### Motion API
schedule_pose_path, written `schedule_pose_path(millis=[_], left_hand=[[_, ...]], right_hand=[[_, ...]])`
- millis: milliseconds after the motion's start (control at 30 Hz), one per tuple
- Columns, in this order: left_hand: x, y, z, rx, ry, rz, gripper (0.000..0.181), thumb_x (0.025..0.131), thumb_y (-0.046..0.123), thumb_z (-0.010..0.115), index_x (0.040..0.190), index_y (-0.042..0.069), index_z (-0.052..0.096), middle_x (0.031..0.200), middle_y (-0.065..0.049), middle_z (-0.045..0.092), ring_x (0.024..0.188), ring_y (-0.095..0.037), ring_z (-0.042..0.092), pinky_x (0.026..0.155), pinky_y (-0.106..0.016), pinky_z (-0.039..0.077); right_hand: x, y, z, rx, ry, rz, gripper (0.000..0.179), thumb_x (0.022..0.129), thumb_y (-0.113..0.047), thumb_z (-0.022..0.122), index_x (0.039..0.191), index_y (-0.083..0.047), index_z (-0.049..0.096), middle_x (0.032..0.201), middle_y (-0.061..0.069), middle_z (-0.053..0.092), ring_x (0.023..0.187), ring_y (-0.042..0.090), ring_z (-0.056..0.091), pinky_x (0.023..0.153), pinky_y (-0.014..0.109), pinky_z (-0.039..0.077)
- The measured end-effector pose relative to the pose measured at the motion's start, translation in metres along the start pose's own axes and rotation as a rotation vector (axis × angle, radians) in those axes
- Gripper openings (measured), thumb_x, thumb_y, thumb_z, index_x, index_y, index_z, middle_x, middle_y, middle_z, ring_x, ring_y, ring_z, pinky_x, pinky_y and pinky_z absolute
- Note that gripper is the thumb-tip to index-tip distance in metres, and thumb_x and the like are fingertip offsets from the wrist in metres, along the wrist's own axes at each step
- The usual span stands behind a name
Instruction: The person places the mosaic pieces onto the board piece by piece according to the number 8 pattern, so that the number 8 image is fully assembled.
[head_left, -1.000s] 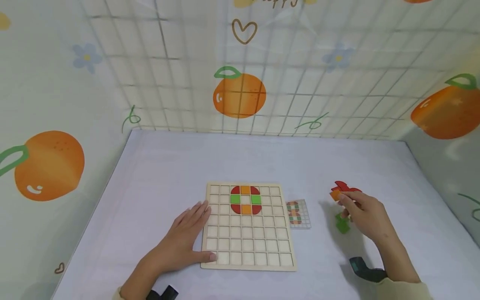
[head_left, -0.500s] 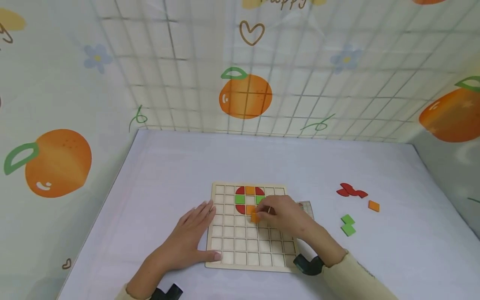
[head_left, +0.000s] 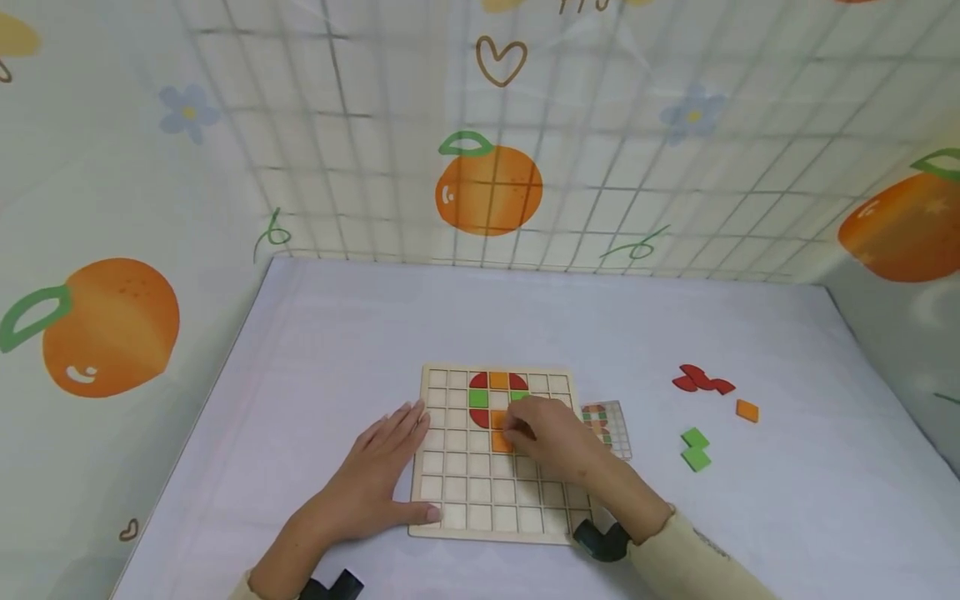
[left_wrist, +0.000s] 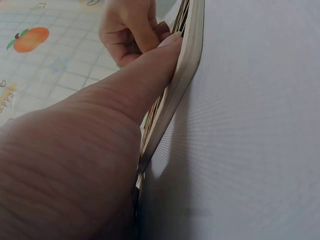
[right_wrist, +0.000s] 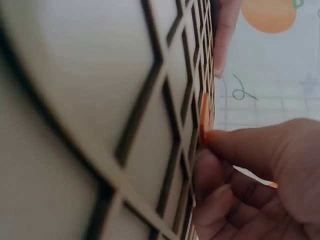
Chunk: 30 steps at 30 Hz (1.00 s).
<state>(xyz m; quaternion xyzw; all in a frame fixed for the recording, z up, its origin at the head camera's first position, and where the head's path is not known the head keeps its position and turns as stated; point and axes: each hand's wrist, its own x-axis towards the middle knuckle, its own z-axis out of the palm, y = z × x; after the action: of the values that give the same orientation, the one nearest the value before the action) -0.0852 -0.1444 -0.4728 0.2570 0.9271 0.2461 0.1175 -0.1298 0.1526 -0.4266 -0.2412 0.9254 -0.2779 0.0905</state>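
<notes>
A wooden grid board (head_left: 480,492) lies on the white table. My left hand (head_left: 371,475) rests along its left side, fingers straight and together, thumb over the near left corner. My right hand (head_left: 557,437) is over the board's middle, thumb and fingertips at the edge of an orange square tile (head_left: 501,442). In the right wrist view the thumb touches this orange tile (right_wrist: 204,120), which sits slightly proud of the grid. Above it a ring of red, orange and green tiles shows, including a green square (head_left: 478,398); my right hand hides the ring's lower right part.
Right of the board lies a pattern card (head_left: 617,429), partly behind my right hand. Farther right are several red curved pieces (head_left: 701,379), an orange square (head_left: 747,411) and two green squares (head_left: 697,459). A fruit-printed curtain (head_left: 360,167) stands behind the table.
My right hand has carried an orange tile from the loose pieces on the right to the board; it now lies in the cell below the ring's lower orange tile. My left hand stays put.
</notes>
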Motion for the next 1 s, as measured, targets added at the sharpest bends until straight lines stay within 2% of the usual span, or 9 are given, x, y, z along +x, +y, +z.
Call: schedule_pose_path(millis=[100, 200, 267, 400, 533, 667, 767, 867, 1000], left_hand=[[-0.001, 0.001, -0.001, -0.005, 0.003, -0.002, 0.121, 0.082, 0.077, 0.071, 0.169, 0.013, 0.016, 0.176, 0.002, 0.004, 0.160, -0.015, -0.001, 0.128, -0.044, 0.004], [-0.001, 0.003, -0.001, -0.015, 0.005, 0.000, 0.120, 0.083, 0.075, 0.072, 0.169, 0.012, 0.016, 0.176, 0.002, 0.005, 0.161, -0.016, -0.001, 0.128, -0.044, 0.004], [-0.001, 0.004, -0.001, -0.016, 0.005, 0.003, 0.120, 0.083, 0.075, 0.072, 0.169, 0.012, 0.016, 0.176, 0.002, 0.004, 0.161, -0.016, -0.001, 0.128, -0.044, 0.004], [-0.003, 0.004, -0.001, -0.012, 0.005, 0.006, 0.120, 0.083, 0.076, 0.071, 0.169, 0.012, 0.016, 0.176, 0.002, 0.004, 0.161, -0.016, -0.001, 0.127, -0.044, 0.004], [-0.004, 0.004, 0.000, -0.005, 0.005, 0.003, 0.120, 0.083, 0.076, 0.071, 0.169, 0.013, 0.017, 0.176, 0.002, 0.004, 0.161, -0.016, -0.001, 0.127, -0.045, 0.005], [-0.004, 0.004, 0.000, 0.004, 0.003, 0.000, 0.120, 0.083, 0.076, 0.071, 0.169, 0.013, 0.016, 0.176, 0.002, 0.004, 0.161, -0.016, -0.001, 0.128, -0.045, 0.006], [-0.003, 0.003, -0.001, 0.009, 0.004, -0.006, 0.120, 0.082, 0.076, 0.071, 0.169, 0.014, 0.016, 0.176, 0.003, 0.003, 0.160, -0.015, -0.002, 0.128, -0.045, 0.005], [-0.002, 0.003, -0.001, 0.006, 0.001, -0.018, 0.121, 0.082, 0.076, 0.072, 0.169, 0.015, 0.015, 0.176, 0.004, 0.002, 0.160, -0.015, -0.003, 0.128, -0.044, 0.004], [-0.003, 0.003, -0.002, -0.003, -0.004, -0.027, 0.120, 0.082, 0.075, 0.072, 0.169, 0.014, 0.016, 0.176, 0.004, 0.003, 0.160, -0.014, -0.003, 0.127, -0.044, 0.004]], right_hand=[[-0.004, -0.002, -0.006, -0.015, 0.030, 0.023, 0.017, 0.094, -0.006, 0.078, 0.087, -0.017, 0.067, 0.081, -0.011, 0.058, 0.074, 0.010, 0.053, 0.065, 0.026, 0.050], [-0.012, 0.008, -0.024, -0.022, 0.095, 0.096, 0.010, 0.093, -0.007, 0.079, 0.093, -0.014, 0.071, 0.085, -0.008, 0.062, 0.077, 0.013, 0.056, 0.067, 0.028, 0.053], [-0.019, 0.022, -0.040, -0.031, 0.149, 0.164, 0.007, 0.095, -0.008, 0.077, 0.100, -0.009, 0.073, 0.089, -0.003, 0.066, 0.079, 0.016, 0.058, 0.069, 0.031, 0.054], [-0.037, 0.067, -0.077, -0.126, 0.228, 0.309, 0.023, 0.097, -0.012, 0.074, 0.115, 0.002, 0.073, 0.100, 0.014, 0.069, 0.086, 0.030, 0.064, 0.072, 0.044, 0.058], [-0.055, 0.117, -0.106, -0.242, 0.173, 0.455, 0.039, 0.100, -0.015, 0.067, 0.129, 0.012, 0.064, 0.113, 0.030, 0.063, 0.096, 0.043, 0.063, 0.082, 0.059, 0.055], [-0.066, 0.148, -0.119, -0.294, 0.086, 0.531, 0.039, 0.099, -0.015, 0.066, 0.125, 0.013, 0.063, 0.108, 0.032, 0.060, 0.091, 0.043, 0.059, 0.082, 0.061, 0.053], [-0.066, 0.154, -0.119, -0.302, 0.083, 0.515, 0.029, 0.098, -0.015, 0.069, 0.112, 0.010, 0.066, 0.097, 0.027, 0.063, 0.084, 0.039, 0.059, 0.075, 0.057, 0.053], [-0.062, 0.149, -0.116, -0.343, 0.077, 0.493, 0.020, 0.100, -0.012, 0.067, 0.099, 0.008, 0.066, 0.088, 0.022, 0.063, 0.078, 0.036, 0.060, 0.070, 0.054, 0.053], [-0.054, 0.137, -0.113, -0.416, -0.003, 0.518, 0.021, 0.103, -0.008, 0.058, 0.090, 0.008, 0.062, 0.085, 0.021, 0.061, 0.068, 0.034, 0.060, 0.063, 0.052, 0.055]])
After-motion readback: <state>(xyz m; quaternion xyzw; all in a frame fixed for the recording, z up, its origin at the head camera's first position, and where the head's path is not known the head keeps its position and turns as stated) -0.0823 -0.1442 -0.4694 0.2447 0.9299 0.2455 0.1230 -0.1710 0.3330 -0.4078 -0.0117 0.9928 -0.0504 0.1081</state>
